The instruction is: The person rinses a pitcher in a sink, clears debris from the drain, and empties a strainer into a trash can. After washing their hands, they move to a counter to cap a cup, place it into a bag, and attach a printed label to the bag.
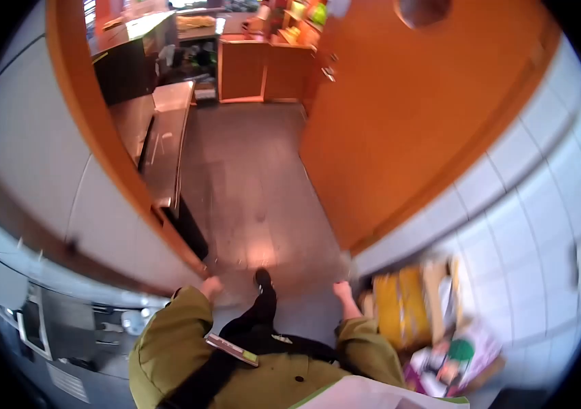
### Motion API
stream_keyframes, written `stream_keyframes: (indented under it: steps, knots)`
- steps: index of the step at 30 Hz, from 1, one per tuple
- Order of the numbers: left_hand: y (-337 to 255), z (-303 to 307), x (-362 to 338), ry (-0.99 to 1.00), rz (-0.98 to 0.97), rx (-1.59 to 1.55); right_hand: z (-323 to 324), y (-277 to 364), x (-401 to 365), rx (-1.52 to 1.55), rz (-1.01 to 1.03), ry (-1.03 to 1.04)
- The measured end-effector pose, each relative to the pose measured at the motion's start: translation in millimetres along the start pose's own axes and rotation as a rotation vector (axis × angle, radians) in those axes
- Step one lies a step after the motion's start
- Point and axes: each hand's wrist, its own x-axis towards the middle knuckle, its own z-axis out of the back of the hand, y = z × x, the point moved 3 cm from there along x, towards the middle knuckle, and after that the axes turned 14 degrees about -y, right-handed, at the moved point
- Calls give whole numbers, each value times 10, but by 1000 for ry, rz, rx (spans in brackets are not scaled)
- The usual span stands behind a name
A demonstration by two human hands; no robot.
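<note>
My left hand (212, 288) hangs low beside the foot of the orange door frame (75, 102), its fingers curled in. Nothing shows in it, though it is small and blurred. My right hand (343, 293) is held out at my side, also loosely closed, with nothing visible in the fingers. Near it on the right are a cardboard box with yellow tape (399, 307) and a purple and white printed box (455, 360). Both arms wear olive sleeves. One dark shoe (262, 276) is forward on the floor in the doorway.
An orange door (413, 123) stands swung open on the right, against white tiles (508, 225). Beyond the doorway, a metal-topped bench (167, 146) lines the left and orange cabinets (242, 71) stand at the back. Grey floor (242, 177) runs between. Metal fittings (65, 320) are at lower left.
</note>
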Motion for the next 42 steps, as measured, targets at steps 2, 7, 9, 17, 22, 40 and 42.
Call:
stream_keyframes:
  steps: [2, 7, 9, 17, 22, 40, 42]
  knots:
    - [-54, 106, 623, 168, 104, 74, -345, 934, 1012, 88, 167, 52]
    - [-2058, 493, 2616, 341, -66, -469, 387, 3520, 1448, 615, 404, 802]
    - [-2689, 778, 3568, 295, -36, -642, 668, 4273, 1665, 773, 518, 969]
    - [-3388, 2288, 7095, -72, 245, -573, 466, 6347, 3759, 1035, 869, 807]
    - [-2548, 3207, 8426, -261, 226, -379, 398, 7990, 4642, 866, 1324, 519]
    - [1907, 5761, 11874, -1583, 1157, -2629, -1525, 13115, 5811, 795, 1339, 1361]
    - [2508, 5804, 12156, -1665, 1121, -2673, -1682, 13602, 5661, 789, 1483, 1501]
